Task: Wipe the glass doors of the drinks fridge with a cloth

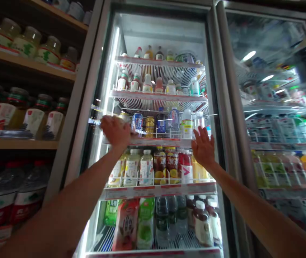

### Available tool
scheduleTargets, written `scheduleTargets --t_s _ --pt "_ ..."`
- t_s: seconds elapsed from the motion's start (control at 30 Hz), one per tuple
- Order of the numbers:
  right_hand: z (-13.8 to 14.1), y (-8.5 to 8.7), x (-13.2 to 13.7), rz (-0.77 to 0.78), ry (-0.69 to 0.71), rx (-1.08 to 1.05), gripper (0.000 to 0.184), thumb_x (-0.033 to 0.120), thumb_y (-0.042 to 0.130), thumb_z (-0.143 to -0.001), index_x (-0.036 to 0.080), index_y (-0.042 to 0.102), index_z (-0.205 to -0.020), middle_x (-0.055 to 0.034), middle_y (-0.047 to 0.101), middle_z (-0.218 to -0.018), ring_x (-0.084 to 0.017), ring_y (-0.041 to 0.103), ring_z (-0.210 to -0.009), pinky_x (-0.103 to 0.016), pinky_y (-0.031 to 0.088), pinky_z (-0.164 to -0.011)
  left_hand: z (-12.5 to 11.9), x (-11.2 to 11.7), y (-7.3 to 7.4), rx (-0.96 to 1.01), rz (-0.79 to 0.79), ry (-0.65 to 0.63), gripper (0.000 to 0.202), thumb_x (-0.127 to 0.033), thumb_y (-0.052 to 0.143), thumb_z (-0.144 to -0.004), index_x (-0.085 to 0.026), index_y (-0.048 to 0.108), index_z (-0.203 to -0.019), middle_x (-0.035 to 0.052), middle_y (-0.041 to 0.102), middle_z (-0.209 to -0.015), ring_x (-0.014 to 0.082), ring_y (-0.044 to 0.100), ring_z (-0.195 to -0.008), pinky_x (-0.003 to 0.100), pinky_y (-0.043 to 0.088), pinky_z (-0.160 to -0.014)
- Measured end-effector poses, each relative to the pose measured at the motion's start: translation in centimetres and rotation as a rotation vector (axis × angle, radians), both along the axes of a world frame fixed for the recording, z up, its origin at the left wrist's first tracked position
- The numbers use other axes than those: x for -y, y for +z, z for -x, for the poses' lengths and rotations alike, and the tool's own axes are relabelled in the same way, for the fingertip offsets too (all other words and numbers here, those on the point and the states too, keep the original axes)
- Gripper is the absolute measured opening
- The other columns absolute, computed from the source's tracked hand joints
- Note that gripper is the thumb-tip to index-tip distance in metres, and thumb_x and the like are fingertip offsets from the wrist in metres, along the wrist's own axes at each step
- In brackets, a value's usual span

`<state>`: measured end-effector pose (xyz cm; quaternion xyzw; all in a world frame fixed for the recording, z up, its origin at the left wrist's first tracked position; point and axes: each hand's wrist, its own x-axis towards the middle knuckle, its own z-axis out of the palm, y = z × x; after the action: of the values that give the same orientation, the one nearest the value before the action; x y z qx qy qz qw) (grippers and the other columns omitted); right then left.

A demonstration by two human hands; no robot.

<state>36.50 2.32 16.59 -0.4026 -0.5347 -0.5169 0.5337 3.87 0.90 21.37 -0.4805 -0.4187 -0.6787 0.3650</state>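
Both my arms reach up toward a lit drinks fridge (214, 89). My left hand (116, 132) is raised palm-forward at the left end of the middle shelf (163, 142), its slightly blurred fingers stretched out and holding nothing. Nearest to it are a blue can (137, 123) and a gold can (149, 126). At the right end of that shelf, my right hand (203, 147) is empty with fingers spread, in front of a clear bottle (199, 119) and a yellow drink bottle (198, 170). I cannot tell whether either hand touches glass.
Left of the fridge, a wooden shelf (20, 144) bears jars and dark-capped bottles. On the right stands another glass-doored fridge (276, 104) full of drinks. Below my hands are iced tea bottles (160, 165), a red carton (126, 225) and water bottles (162, 218).
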Motion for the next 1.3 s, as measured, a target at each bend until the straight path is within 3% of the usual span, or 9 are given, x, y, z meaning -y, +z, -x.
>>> scheduleTargets --t_s 0.17,0.27,0.4,0.5,0.67,0.9,1.0,1.13,1.3 --pt "0.2 -0.2 0.0 -0.013 0.033 0.015 0.047 0.03 0.028 -0.091 0.022 0.042 -0.135 -0.0091 0.039 -0.145 -0.022 0.028 -0.138 -0.049 0.023 -0.108 -9.7 -0.9 -2.1 -0.651 0.002 -0.038 0.048 -0.026 0.042 -0.086 -0.012 0.043 -0.132 0.0133 0.03 -0.148 0.027 0.019 -0.14 0.049 0.02 -0.114" --pt "0.0 -0.1 0.1 -0.031 0.051 0.013 0.046 0.028 0.028 -0.091 0.021 0.045 -0.133 -0.0083 0.042 -0.143 -0.021 0.03 -0.137 -0.047 0.024 -0.109 -5.9 -0.8 -1.8 -0.714 0.05 -0.022 0.045 -0.022 0.038 -0.087 -0.013 0.044 -0.131 0.0113 0.034 -0.147 0.0249 0.021 -0.14 0.046 0.018 -0.115" --pt "0.2 -0.2 -0.1 -0.053 0.054 -0.008 0.045 0.029 0.03 -0.092 0.02 0.046 -0.133 -0.0088 0.043 -0.143 -0.021 0.03 -0.137 -0.047 0.023 -0.109 1.5 -0.4 -0.1 -0.162 -0.026 0.039 0.05 -0.027 0.038 -0.089 0.0 0.039 -0.131 0.0231 0.018 -0.15 0.0373 0.01 -0.139 0.057 0.013 -0.113" --pt "0.3 -0.3 -0.2 -0.059 0.06 -0.003 0.045 0.028 0.031 -0.092 0.021 0.044 -0.134 -0.0087 0.043 -0.143 -0.022 0.03 -0.137 -0.048 0.024 -0.109 -1.3 -0.5 -0.6 -0.096 -0.055 0.047 0.05 -0.025 0.039 -0.088 0.004 0.04 -0.129 0.0284 0.022 -0.146 0.0401 0.013 -0.138 0.06 0.015 -0.111" --pt "-0.2 -0.2 -0.4 -0.104 0.079 0.009 0.041 0.027 0.031 -0.092 0.021 0.05 -0.128 -0.0084 0.047 -0.14 -0.022 0.036 -0.134 -0.045 0.025 -0.108 -9.1 -1.5 -3.2 -0.782 -0.087 0.029 0.042 -0.024 0.042 -0.087 -0.014 0.047 -0.128 0.0118 0.036 -0.145 0.0249 0.024 -0.138 0.043 0.026 -0.113" --pt "0.1 -0.2 -0.3 -0.107 0.063 -0.003 0.041 0.026 0.032 -0.091 0.02 0.05 -0.128 -0.0085 0.047 -0.14 -0.022 0.035 -0.134 -0.046 0.027 -0.108 2.9 -1.5 -1.3 -0.224 -0.186 0.032 0.048 -0.021 0.037 -0.086 -0.003 0.039 -0.13 0.0231 0.027 -0.147 0.0325 0.017 -0.14 0.058 0.016 -0.113" --pt "0.2 -0.3 -0.4 -0.112 0.059 -0.012 0.041 0.027 0.033 -0.091 0.021 0.05 -0.128 -0.0084 0.047 -0.139 -0.022 0.036 -0.134 -0.046 0.027 -0.107 1.0 -1.4 -2.0 -0.124 -0.169 0.056 0.046 -0.024 0.04 -0.085 -0.004 0.043 -0.127 0.0232 0.03 -0.145 0.0349 0.018 -0.139 0.059 0.018 -0.112" --pt "-0.2 -0.3 -0.3 -0.106 0.072 0.005 0.041 0.027 0.033 -0.091 0.022 0.05 -0.127 -0.0079 0.048 -0.139 -0.022 0.037 -0.133 -0.045 0.027 -0.107 -2.4 -1.2 -3.8 -0.663 -0.076 0.062 0.044 -0.026 0.041 -0.086 -0.012 0.046 -0.128 0.013 0.035 -0.145 0.0263 0.024 -0.138 0.046 0.026 -0.113" --pt "-0.1 -0.3 -0.4 -0.103 0.073 0.004 0.041 0.027 0.034 -0.09 0.02 0.051 -0.127 -0.0097 0.048 -0.139 -0.023 0.036 -0.134 -0.046 0.027 -0.107 4.4 -0.9 -3.8 -0.434 -0.12 0.122 0.046 -0.027 0.037 -0.087 -0.008 0.045 -0.128 0.0167 0.033 -0.146 0.0303 0.024 -0.138 0.052 0.025 -0.112"
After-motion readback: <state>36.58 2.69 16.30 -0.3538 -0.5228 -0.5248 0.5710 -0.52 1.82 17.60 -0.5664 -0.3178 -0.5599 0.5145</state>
